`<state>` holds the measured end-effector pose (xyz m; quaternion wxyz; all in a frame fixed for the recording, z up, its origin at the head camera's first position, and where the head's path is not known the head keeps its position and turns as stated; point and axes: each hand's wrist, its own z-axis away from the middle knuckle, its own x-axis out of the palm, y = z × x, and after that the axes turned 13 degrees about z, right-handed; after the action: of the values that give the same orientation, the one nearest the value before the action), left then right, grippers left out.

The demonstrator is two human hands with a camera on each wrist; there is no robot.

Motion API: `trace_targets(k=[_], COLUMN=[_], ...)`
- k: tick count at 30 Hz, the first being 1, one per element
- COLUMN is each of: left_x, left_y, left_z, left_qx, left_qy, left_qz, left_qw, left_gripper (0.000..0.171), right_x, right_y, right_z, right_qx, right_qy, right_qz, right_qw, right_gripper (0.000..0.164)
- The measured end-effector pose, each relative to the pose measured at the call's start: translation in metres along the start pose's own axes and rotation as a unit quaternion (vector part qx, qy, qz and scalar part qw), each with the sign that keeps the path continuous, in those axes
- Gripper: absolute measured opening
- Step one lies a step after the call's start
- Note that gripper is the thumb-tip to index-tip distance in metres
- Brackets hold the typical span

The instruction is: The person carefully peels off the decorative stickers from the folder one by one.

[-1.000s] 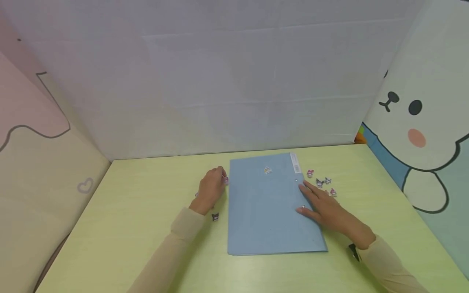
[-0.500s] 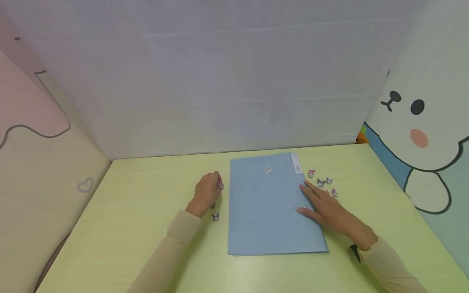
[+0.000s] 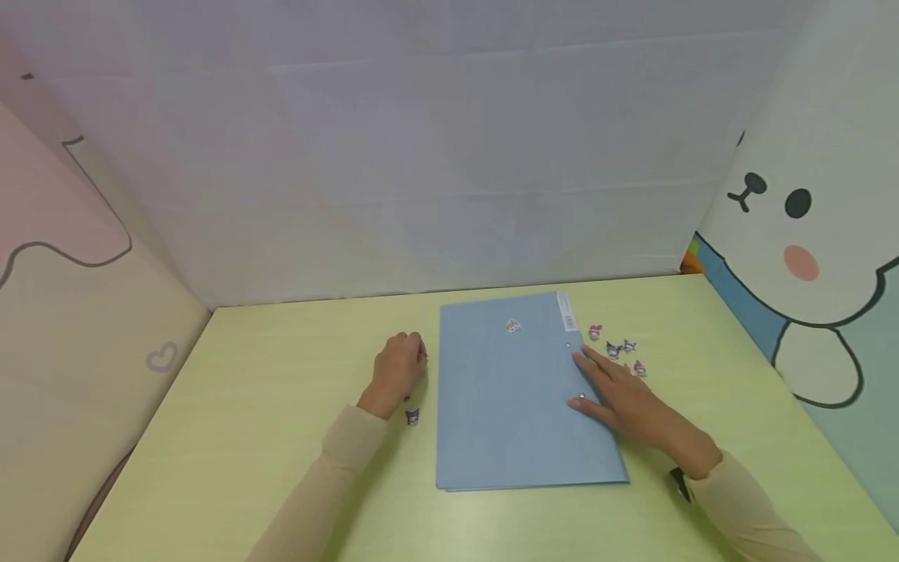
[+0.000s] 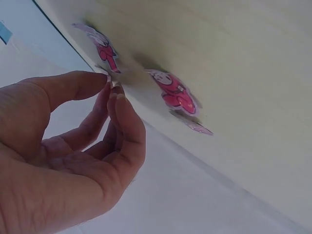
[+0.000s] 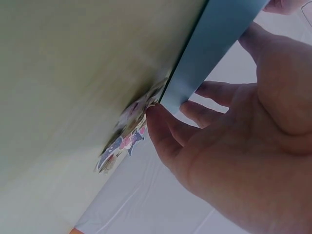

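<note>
A blue folder (image 3: 520,406) lies flat on the table, with one small sticker (image 3: 513,326) on its upper part. Left of it, thumb and fingertips of my left hand (image 3: 399,367) pinch a small sticker (image 4: 111,81), of which only a sliver shows. Two red-clad character stickers (image 4: 103,49) lie beside those fingertips on the tabletop. Behind the wrist rests a dark-eared sticker (image 3: 412,417). My right hand (image 3: 628,402) lies across the folder's right edge, fingers spread and fairly straight, some fingertips down by the stickers (image 5: 124,141) there.
More character stickers (image 3: 613,350) are scattered right of the folder. A dark object (image 3: 680,484) sits partly under the right sleeve. Printed panels (image 3: 829,273) flank the yellow-green table (image 3: 281,406), and a white cloth (image 3: 435,179) hangs behind it.
My left hand has drawn back from the folder's left edge, toward me and slightly leftward, with a sticker at its fingertips. In the last half second it barely moves. The right hand stays put.
</note>
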<state>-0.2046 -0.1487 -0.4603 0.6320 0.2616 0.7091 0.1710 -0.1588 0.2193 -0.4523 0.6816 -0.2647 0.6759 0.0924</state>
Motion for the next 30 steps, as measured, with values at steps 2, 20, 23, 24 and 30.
trace_targets(k=[2, 20, 23, 24, 30], left_x=[0.001, 0.012, 0.014, 0.015, 0.02], left_y=[0.0, 0.013, 0.015, 0.016, 0.02], left_z=[0.001, -0.008, -0.011, -0.012, -0.017], left_qx=[0.009, 0.025, 0.016, 0.017, 0.032], left_qy=[0.007, 0.034, 0.032, 0.034, 0.048], left_qz=[-0.001, 0.001, 0.007, 0.007, 0.012], left_qw=[0.9999, 0.9991, 0.9993, 0.9993, 0.9982], left_gripper=[0.011, 0.011, 0.013, 0.013, 0.012], right_x=[0.0, 0.001, 0.002, 0.002, 0.002], right_y=[0.0, 0.0, 0.0, 0.0, 0.001], right_z=[0.0, 0.0, -0.001, -0.001, 0.0], right_qx=[0.001, -0.001, 0.0, 0.001, 0.001], right_qy=[0.0, 0.003, 0.001, 0.001, 0.002], right_qz=[0.001, 0.002, 0.001, 0.001, 0.003], right_qw=[1.0, 1.0, 1.0, 1.0, 1.0], right_gripper=[0.075, 0.075, 0.075, 0.075, 0.075])
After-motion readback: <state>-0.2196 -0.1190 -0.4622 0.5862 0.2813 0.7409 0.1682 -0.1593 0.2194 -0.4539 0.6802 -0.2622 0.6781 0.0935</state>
